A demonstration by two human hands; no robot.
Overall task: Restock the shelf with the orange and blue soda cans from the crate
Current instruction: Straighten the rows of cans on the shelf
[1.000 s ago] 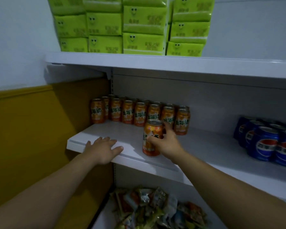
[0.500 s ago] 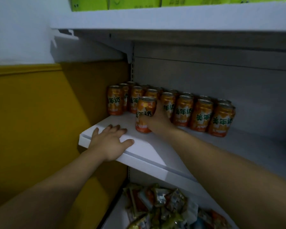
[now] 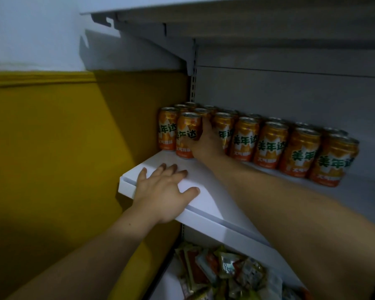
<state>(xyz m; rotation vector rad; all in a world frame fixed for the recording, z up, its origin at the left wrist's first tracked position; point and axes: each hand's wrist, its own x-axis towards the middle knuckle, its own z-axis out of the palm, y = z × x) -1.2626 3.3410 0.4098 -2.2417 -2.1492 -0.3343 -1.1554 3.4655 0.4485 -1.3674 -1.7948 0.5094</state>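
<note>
Orange can (image 3: 187,135) moves back into the row (image 3: 271,144), centre frame — right hand (image 3: 206,141) fingers grasp it, left hand (image 3: 160,191) lies flat on shelf (image 3: 212,208). Blue cans, crate unseen — remainder unknown.

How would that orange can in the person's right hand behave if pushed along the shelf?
The orange can looks rigid metal, so the right hand probably grips it without denting. Standing upright on the flat white shelf, it would likely slide rather than roll, though its tall shape could tip. Its glossy side may be somewhat slippery.
</note>
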